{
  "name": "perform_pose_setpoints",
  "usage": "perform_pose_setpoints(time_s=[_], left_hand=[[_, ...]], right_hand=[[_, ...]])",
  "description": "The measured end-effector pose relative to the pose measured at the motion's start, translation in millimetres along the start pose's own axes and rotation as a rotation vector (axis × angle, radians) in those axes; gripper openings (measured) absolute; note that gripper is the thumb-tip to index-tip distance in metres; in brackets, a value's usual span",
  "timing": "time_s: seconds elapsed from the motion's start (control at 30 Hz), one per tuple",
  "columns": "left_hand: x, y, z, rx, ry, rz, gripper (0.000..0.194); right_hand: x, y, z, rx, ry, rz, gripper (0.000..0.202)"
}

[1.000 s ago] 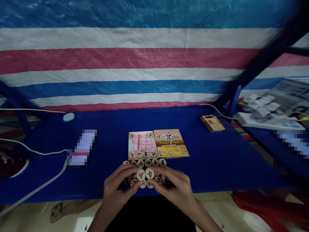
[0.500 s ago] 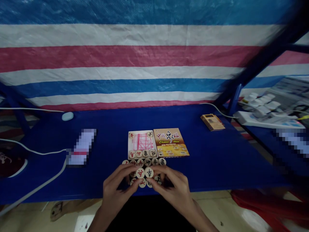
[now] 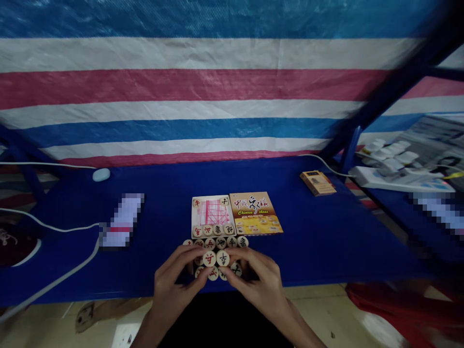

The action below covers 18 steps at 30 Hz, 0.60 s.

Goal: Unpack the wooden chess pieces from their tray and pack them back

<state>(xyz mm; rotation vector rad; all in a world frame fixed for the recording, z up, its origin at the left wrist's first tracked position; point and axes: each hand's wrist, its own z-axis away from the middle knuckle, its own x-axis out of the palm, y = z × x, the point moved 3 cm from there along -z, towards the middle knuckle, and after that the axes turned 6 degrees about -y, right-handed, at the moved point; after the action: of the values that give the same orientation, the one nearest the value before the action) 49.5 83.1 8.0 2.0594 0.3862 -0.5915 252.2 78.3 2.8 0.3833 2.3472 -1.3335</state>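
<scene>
In the head view, a cluster of round pale wooden chess discs point(image 3: 217, 256) lies at the near edge of the dark blue cloth-covered table point(image 3: 326, 241), directly between the two hands. The left hand point(image 3: 174, 285) comes from the lower left and the right hand point(image 3: 259, 282) from the lower right; their fingers curve around the cluster from both sides.

The left hand's fingers are half closed and its fingertips pinch one raised disc with a red character point(image 3: 209, 258). The right hand is half closed in the same way, and its fingertips pinch the neighbouring raised disc with a black character point(image 3: 223, 258). The two discs stand side by side and touch each other, a little above the rest. Whether the palms press on the lower discs, I cannot tell.

The discs are flat, smooth and circular, each with a painted sign in red or black. Just behind the cluster lies an open square cardboard box tray point(image 3: 213, 216) with a red grid print, and some discs sit along its edges. Touching its right side lies the orange box lid with the words "Chinese chess" point(image 3: 255, 213). Farther to the right, well apart, lies a small orange card pack point(image 3: 318, 183). A striped plastic tarp point(image 3: 217, 96) in blue, white and pink hangs behind the table.
</scene>
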Motion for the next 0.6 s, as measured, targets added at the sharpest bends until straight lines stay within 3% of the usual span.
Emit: perform_pose_setpoints(time_s=[0.2,0.33,0.47,0.6], left_hand=[[-14.0,-4.7,14.7,-0.054,0.075,-0.158,0.027],[-16.9,-9.6,25.8,0.033,0.047,-0.278,0.031],[-12.6,-10.9,27.9,0.118,0.053,-0.364,0.034],[-9.6,-10.9,24.8,0.113,0.043,-0.395,0.036]], right_hand=[[-19.9,7.9,12.3,0.036,-0.004,0.102,0.028],[-30.5,14.5,21.3,0.031,-0.046,0.182,0.027],[-28.6,16.2,23.5,0.035,-0.059,0.238,0.027],[-21.7,14.7,21.6,0.012,-0.081,0.273,0.031]])
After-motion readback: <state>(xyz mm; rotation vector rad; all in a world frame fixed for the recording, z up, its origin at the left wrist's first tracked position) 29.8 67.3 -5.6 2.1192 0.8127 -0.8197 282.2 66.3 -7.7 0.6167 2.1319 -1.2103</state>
